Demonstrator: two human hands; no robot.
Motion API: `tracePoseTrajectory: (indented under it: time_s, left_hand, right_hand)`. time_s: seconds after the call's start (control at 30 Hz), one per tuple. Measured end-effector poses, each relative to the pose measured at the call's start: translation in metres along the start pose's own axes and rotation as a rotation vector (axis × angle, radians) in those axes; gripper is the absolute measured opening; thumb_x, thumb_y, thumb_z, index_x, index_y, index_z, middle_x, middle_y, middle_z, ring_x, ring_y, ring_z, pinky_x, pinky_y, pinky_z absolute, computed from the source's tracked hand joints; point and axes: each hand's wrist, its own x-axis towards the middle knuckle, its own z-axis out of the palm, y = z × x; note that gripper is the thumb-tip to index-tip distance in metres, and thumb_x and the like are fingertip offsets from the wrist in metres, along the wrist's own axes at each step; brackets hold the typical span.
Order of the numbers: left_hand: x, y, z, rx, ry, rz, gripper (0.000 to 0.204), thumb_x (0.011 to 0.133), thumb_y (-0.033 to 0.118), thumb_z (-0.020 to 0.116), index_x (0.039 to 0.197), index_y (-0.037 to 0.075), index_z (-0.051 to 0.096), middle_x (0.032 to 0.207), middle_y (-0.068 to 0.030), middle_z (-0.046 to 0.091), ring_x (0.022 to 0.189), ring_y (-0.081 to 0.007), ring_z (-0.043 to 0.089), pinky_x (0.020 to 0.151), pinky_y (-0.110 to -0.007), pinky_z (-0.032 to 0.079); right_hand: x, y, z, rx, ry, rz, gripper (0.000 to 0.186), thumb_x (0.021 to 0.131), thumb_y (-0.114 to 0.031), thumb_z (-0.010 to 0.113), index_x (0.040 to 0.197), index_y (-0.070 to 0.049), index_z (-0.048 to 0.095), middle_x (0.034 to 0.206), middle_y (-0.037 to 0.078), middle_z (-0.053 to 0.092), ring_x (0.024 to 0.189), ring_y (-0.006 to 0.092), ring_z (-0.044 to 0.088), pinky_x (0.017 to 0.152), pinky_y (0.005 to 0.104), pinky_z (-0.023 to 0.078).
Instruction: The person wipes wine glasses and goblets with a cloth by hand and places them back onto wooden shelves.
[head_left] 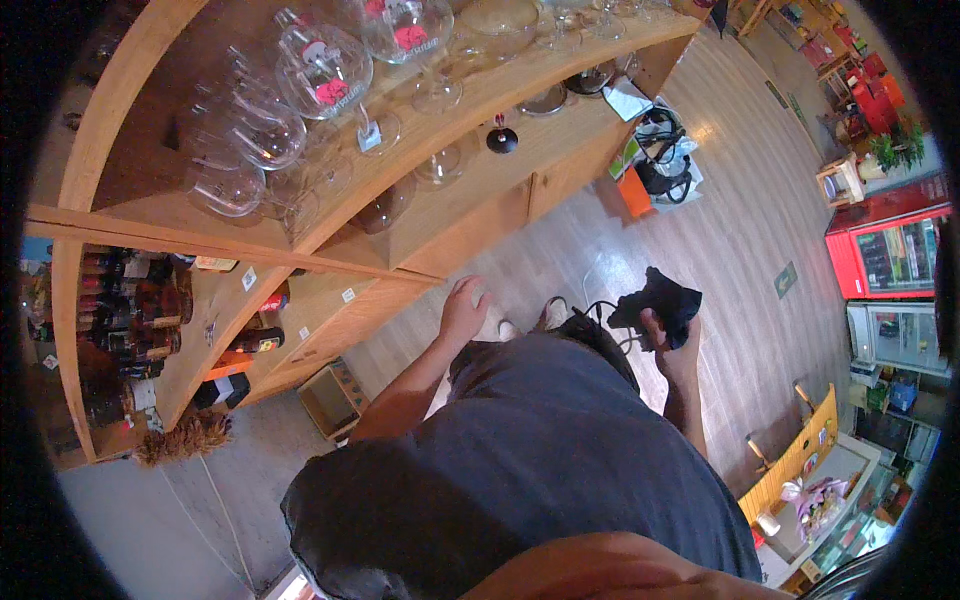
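Note:
A black cloth (658, 298) is bunched up in my right hand (678, 345), whose thumb presses on its lower part. The hand is out to the right of my body, above the wooden floor. My left hand (466, 308) holds nothing. It hangs beside the lower edge of the wooden shelf unit (400, 274), its fingers loosely bent and the thumb apart. Closest to it above are shelves of clear stemmed glasses (272, 130), some bearing pink prints.
Bottles (130, 300) fill a rack at the left. On the floor beyond the shelves stands an orange box (634, 192) with black cables on top. A yellow wooden bench (800, 460) and a red-framed glass-door fridge (850, 262) are on the right.

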Motion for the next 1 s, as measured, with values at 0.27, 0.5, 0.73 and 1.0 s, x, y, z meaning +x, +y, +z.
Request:
tracePoseTrajectory:
  time_s: [0.27, 0.5, 0.73, 1.0]
  left_hand:
    - [0.006, -0.003, 0.028, -0.031, -0.124, 0.084, 0.039, 0.087, 0.023, 0.063, 0.119, 0.0, 0.059, 0.122, -0.0207, 0.059, 0.115, -0.0354, 0.056, 0.098, -0.04, 0.044]
    - [0.028, 0.027, 0.039, -0.006, -0.146, 0.052, 0.041, 0.088, 0.026, 0.063, 0.119, -0.001, 0.059, 0.119, -0.0202, 0.062, 0.113, -0.035, 0.058, 0.097, -0.041, 0.046]
    - [0.07, 0.081, 0.075, -0.045, -0.064, -0.013, 0.041, 0.087, 0.026, 0.063, 0.12, 0.0, 0.06, 0.118, -0.0195, 0.063, 0.11, -0.034, 0.06, 0.095, -0.041, 0.047]
    - [0.121, 0.195, 0.11, 0.258, 0.06, -0.052, 0.042, 0.09, 0.025, 0.061, 0.126, 0.005, 0.056, 0.119, -0.0196, 0.063, 0.108, -0.0337, 0.062, 0.091, -0.042, 0.05]
  right_hand:
    - [-0.022, 0.016, 0.002, -0.041, 0.112, -0.075, 0.023, 0.087, -0.012, 0.07, 0.107, -0.002, 0.062, 0.088, 0.001, 0.066, 0.073, 0.0083, 0.056, 0.066, 0.0249, 0.046]
    - [0.009, 0.004, -0.023, -0.164, 0.091, -0.225, 0.028, 0.088, -0.013, 0.069, 0.112, -0.002, 0.061, 0.09, 0.001, 0.065, 0.076, 0.0083, 0.057, 0.068, 0.0251, 0.046]
    - [0.067, 0.013, -0.082, -0.074, 0.034, -0.223, 0.029, 0.088, -0.014, 0.069, 0.113, -0.002, 0.06, 0.084, 0.0, 0.062, 0.07, 0.0084, 0.057, 0.063, 0.0244, 0.047]
    - [0.156, 0.018, -0.175, -0.045, -0.004, -0.232, 0.028, 0.089, -0.015, 0.068, 0.112, 0.0, 0.062, 0.089, 0.004, 0.065, 0.077, 0.0108, 0.059, 0.068, 0.0262, 0.048]
